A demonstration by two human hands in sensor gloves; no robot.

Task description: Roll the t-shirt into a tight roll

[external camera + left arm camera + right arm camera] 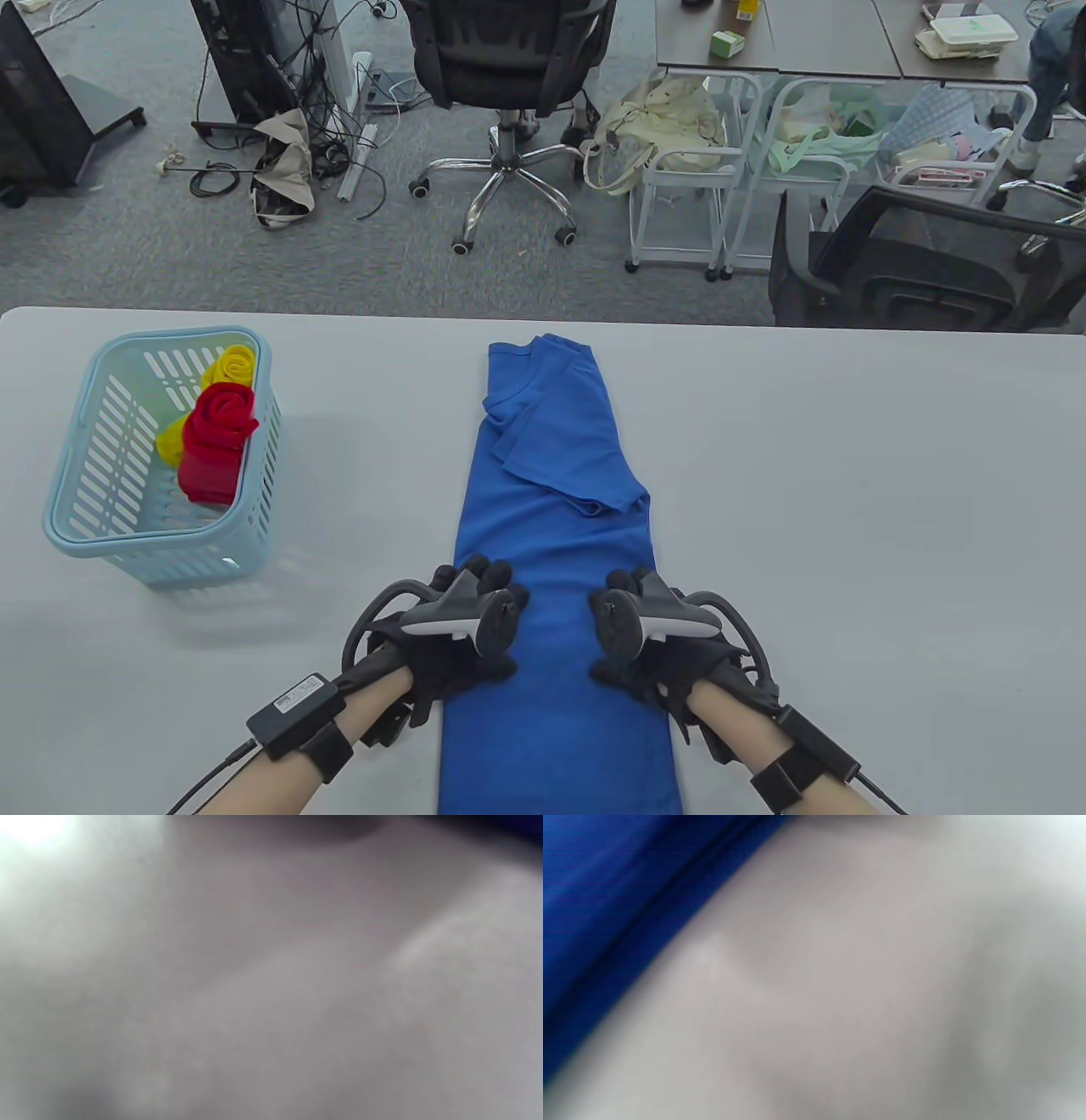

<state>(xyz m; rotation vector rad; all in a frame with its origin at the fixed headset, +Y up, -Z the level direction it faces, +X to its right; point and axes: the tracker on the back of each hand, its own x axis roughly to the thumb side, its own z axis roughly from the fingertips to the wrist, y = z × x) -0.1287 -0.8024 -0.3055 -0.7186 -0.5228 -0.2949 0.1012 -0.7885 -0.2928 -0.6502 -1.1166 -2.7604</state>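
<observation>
A blue t-shirt lies on the grey table, folded into a long narrow strip that runs from the far middle to the near edge. A sleeve is folded over its far half. My left hand rests on the strip's left edge near me. My right hand rests on its right edge at the same height. Both lie on the fabric and neither lifts it; the trackers hide most of the fingers. The right wrist view shows blurred blue cloth beside bare table. The left wrist view is a grey blur.
A light blue plastic basket stands at the left of the table and holds a red roll and a yellow roll. Beyond the table's far edge are office chairs, carts and cables on the floor.
</observation>
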